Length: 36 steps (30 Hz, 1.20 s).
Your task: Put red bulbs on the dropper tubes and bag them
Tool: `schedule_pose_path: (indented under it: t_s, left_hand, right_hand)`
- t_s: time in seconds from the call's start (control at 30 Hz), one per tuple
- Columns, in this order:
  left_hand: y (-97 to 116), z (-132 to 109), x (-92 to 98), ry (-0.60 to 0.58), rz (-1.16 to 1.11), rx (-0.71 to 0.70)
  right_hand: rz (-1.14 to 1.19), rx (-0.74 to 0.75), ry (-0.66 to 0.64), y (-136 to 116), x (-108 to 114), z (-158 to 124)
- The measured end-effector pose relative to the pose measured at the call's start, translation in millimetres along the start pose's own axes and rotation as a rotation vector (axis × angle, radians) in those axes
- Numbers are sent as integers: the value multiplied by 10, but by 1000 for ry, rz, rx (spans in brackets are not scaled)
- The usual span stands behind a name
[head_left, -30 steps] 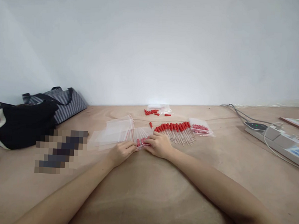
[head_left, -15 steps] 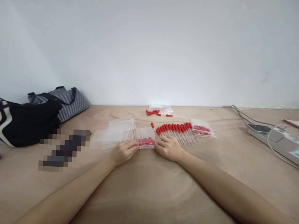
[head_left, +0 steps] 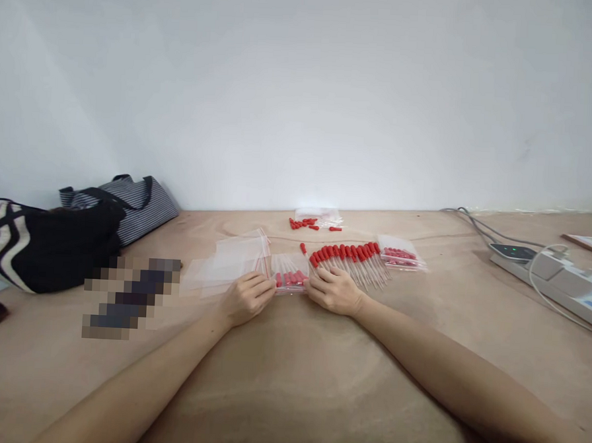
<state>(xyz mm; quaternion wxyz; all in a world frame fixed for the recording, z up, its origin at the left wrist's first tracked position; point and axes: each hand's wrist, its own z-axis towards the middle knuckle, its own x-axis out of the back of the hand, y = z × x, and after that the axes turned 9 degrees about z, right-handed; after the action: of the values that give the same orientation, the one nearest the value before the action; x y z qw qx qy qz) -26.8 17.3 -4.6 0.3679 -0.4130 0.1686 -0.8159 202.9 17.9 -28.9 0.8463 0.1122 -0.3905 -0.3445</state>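
Note:
A small clear zip bag (head_left: 290,274) holding several red-capped droppers lies flat between my two hands, its closure edge toward me. My left hand (head_left: 249,297) is closed on the bag's left corner. At the right corner, my right hand (head_left: 333,291) pinches the same edge. Just beyond my right hand lies a row of loose droppers (head_left: 348,256) with red bulbs and clear stems. Flat, see-through bags (head_left: 237,258) are spread beyond my left hand. To the right of the row rests another filled bag (head_left: 399,253).
Small red bulbs (head_left: 303,223) lie near the wall beside a clear bag (head_left: 321,215). A black bag (head_left: 71,246) and a striped bag (head_left: 135,206) stand at the left, near a blurred dark object (head_left: 136,294). A power strip (head_left: 545,281) with cables lies at the right.
Both hands remain at the bag's corners with almost no movement. The fingers of my left hand have shifted slightly, and the view has turned a little.

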Motion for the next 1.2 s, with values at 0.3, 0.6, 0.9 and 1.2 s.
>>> schedule_pose_path:
  t_s: [0.3, 0.6, 0.9, 1.2]
  left_hand:
    - [55, 111, -84, 31, -1, 50]
    - [62, 150, -160, 107, 38, -26]
    - [25, 66, -97, 38, 122, 14]
    - [-66, -73, -1, 8, 10, 82]
  right_hand:
    - [50, -31, 38, -50, -118, 112]
    - [88, -27, 11, -95, -138, 188]
    - [37, -59, 42, -51, -54, 108]
    - [28, -73, 83, 32, 10, 23]
